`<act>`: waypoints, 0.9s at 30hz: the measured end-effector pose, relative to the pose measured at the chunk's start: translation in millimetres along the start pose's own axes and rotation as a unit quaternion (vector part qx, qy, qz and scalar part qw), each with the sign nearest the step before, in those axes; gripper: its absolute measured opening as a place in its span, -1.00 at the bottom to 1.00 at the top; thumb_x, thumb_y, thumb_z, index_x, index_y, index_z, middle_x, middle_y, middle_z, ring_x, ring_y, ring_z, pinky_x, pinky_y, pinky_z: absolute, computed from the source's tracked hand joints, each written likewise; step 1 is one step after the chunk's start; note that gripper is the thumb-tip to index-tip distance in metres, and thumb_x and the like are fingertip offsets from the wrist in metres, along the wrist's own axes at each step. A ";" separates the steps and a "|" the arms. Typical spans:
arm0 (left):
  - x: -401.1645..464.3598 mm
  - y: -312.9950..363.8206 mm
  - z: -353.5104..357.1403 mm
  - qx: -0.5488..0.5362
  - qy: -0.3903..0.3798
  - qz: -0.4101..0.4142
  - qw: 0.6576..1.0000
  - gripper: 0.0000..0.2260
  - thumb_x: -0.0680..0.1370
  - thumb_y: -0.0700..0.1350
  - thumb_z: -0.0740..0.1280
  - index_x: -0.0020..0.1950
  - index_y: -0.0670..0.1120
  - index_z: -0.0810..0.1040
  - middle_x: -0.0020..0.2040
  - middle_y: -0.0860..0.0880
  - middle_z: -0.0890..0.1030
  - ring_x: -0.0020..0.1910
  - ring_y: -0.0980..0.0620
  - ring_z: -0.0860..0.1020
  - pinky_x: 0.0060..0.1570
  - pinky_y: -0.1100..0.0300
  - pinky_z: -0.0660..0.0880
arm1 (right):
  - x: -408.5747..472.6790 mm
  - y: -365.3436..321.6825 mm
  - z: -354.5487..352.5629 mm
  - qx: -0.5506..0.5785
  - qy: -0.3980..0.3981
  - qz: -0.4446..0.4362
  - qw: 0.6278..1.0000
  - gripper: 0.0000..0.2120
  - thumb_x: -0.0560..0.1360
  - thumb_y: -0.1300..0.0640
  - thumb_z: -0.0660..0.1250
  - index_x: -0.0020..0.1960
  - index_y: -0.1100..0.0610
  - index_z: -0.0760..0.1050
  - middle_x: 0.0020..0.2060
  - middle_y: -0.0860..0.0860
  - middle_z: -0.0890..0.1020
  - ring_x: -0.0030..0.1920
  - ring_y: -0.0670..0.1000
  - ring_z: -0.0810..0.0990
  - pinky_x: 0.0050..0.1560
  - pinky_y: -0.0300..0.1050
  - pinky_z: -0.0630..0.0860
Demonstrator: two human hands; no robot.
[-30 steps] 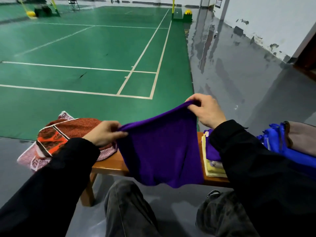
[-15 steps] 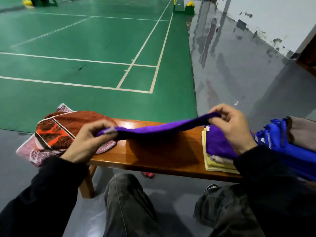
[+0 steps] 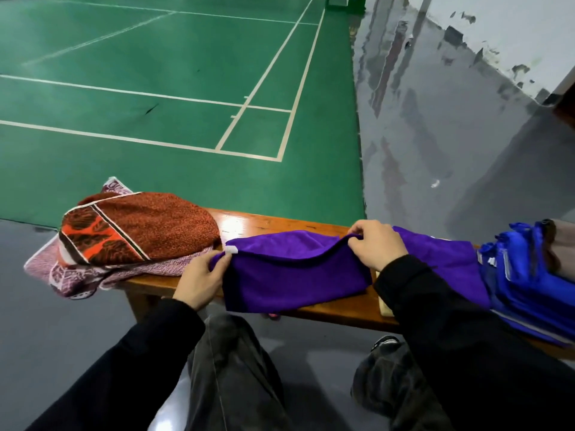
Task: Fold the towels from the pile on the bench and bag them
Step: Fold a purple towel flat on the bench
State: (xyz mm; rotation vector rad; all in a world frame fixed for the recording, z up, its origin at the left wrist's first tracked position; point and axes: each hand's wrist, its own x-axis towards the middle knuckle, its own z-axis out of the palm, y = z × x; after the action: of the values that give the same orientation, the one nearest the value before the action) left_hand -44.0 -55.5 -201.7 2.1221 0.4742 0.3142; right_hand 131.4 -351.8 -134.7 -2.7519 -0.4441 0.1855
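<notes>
1. Head view, the only one. We see the left hand (image 3: pixel 199 279) pinching the left corner of a purple towel (image 3: pixel 295 275), next to a small white tag; its fingers are curled onto the cloth.
2. The right hand (image 3: pixel 378 245) grips the towel's upper edge near the middle-right, thumb and fingers closed on the fabric and lifting that edge slightly.
3. The towel lies across the worktop (image 3: pixel 264 220), its front edge hanging just over the near side. It looks doubled over already, we judge a fold is in progress, not finished.
4. To the left sits the pile (image 3: pixel 140 231): a rust-orange patterned towel on top of a pinkish one, bunched, unfolded, touching the purple towel's left end.
5. To the right of the right hand more purple cloth (image 3: pixel 448 259) lies flat, with a pale yellowish edge under the sleeve. Probably a folded stack, but we cannot tell how many pieces.
6. Far right: a blue bag (image 3: pixel 522 275), crumpled, touching the purple cloth. We cannot tell whether any towel is in it.
7. Progress: we judge roughly midway. A few towels look folded, one is in hand, at least two are left in the pile, and bagging appears not yet done.
</notes>
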 end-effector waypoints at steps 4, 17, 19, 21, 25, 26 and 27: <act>34.0 -3.6 9.0 0.107 0.071 -0.053 0.990 -0.69 0.63 0.00 0.27 -0.24 -0.14 0.48 -0.27 -0.18 0.61 -0.17 -0.25 0.59 -0.21 0.01 0.36 | 38.9 -7.6 13.4 -0.046 0.011 0.025 0.999 -0.77 0.49 0.05 0.27 0.10 -0.01 0.60 0.08 0.13 0.68 0.11 0.24 0.61 0.10 0.06 0.54; 77.2 -28.9 34.9 0.248 0.095 -0.073 0.961 -0.64 0.56 0.08 0.30 0.25 -0.11 0.49 0.16 -0.24 0.53 0.11 -0.32 0.53 0.08 -0.13 0.49 | 100.3 -13.7 57.2 -0.150 -0.036 0.038 0.987 -0.63 0.50 0.14 0.25 0.31 0.11 0.44 0.22 0.18 0.55 0.18 0.26 0.55 0.13 0.07 0.50; 62.5 -35.1 35.1 0.273 0.110 0.052 0.954 -0.63 0.52 0.12 0.27 0.17 -0.12 0.53 0.09 -0.18 0.53 0.04 -0.26 0.52 0.06 -0.11 0.49 | 93.1 -19.7 60.8 -0.151 0.006 -0.018 0.988 -0.52 0.48 0.11 0.29 0.39 0.11 0.39 0.27 0.15 0.50 0.23 0.23 0.51 0.17 0.09 0.49; 37.0 -40.6 35.0 0.279 0.022 0.171 0.945 -0.61 0.50 0.27 0.26 0.04 -0.04 0.57 0.04 -0.08 0.55 0.02 -0.17 0.54 0.03 -0.05 0.50 | 72.9 -30.4 69.8 -0.080 0.026 -0.103 0.991 -0.53 0.51 0.10 0.29 0.42 0.10 0.41 0.30 0.10 0.51 0.28 0.18 0.50 0.26 0.06 0.48; 0.5 -52.8 36.8 0.406 -0.120 0.232 0.876 -0.29 0.25 0.41 0.30 0.32 0.10 0.48 0.42 -0.09 0.44 0.41 -0.17 0.40 0.25 -0.06 0.42 | 4.7 -55.0 108.7 0.064 -0.063 -0.277 0.957 -0.50 0.48 0.21 0.27 0.42 0.14 0.45 0.35 0.08 0.54 0.36 0.10 0.49 0.41 -0.03 0.39; -2.8 -55.6 37.9 0.420 -0.131 0.231 0.868 -0.27 0.24 0.31 0.36 0.37 0.10 0.42 0.43 -0.11 0.45 0.41 -0.18 0.43 0.23 -0.05 0.45 | -11.1 -59.7 121.8 0.057 -0.107 -0.303 0.945 -0.43 0.46 0.21 0.28 0.48 0.14 0.39 0.41 0.08 0.49 0.41 0.09 0.45 0.45 -0.03 0.35; -5.5 -57.3 38.2 0.420 -0.137 0.231 0.867 -0.24 0.21 0.18 0.46 0.39 0.08 0.38 0.40 -0.12 0.49 0.36 -0.18 0.49 0.18 -0.02 0.51 | -25.8 -63.6 133.5 0.037 -0.152 -0.316 0.936 -0.34 0.45 0.19 0.30 0.54 0.14 0.29 0.47 0.09 0.42 0.47 0.08 0.38 0.50 -0.03 0.29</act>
State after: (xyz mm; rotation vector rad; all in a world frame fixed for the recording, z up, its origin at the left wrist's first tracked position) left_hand -46.2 -56.6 -270.7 3.0782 -0.1263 0.0540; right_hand 65.0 -261.5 -234.6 -2.3591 -1.3378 0.4479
